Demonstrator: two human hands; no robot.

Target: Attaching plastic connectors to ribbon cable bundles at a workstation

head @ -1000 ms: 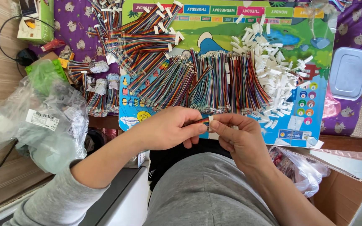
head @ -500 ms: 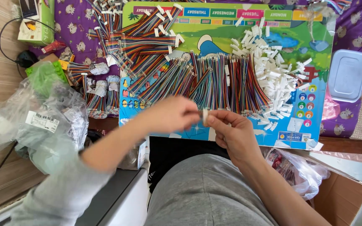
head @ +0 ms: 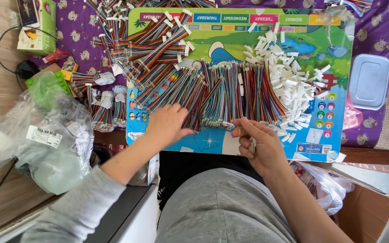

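Purple cartoon-print cloth (head: 374,36) covers the counter, and on it lies the bright, picture-printed plastic play mat (head: 266,148) that serves as landmark for everything else.

Nearest, below the mat's near edge, the person's grey-clad lap fills the foreground, with an open brown cardboard box (head: 370,207) to its right and a crumpled clear plastic bag (head: 46,144) off the mat's left side.

At the mat's near edge the right hand (head: 257,144) is curled shut, its fingers (head: 244,135) pinching a small white plastic connector (head: 252,145) upright. The left hand (head: 169,126) lies flat on the mat's near-left part, fingers (head: 185,132) spread and resting on the ends of the row of rainbow-coloured ribbon wire bundles (head: 230,94); it grips nothing that I can see.

To do this step well, I judge the left fingers should separate one wire bundle by its loose end rather than drag several, keeping the row aligned. The right hand would do best to hold the connector steady, opening toward the wires, close to the row.

Farther, on the mat's right half, sits the heap of loose white connectors (head: 289,76). At the mat's far-left corner lie finished multicoloured cables with white plugs (head: 154,40). Beyond the mat's right edge rests a pale blue plastic lid (head: 369,81).
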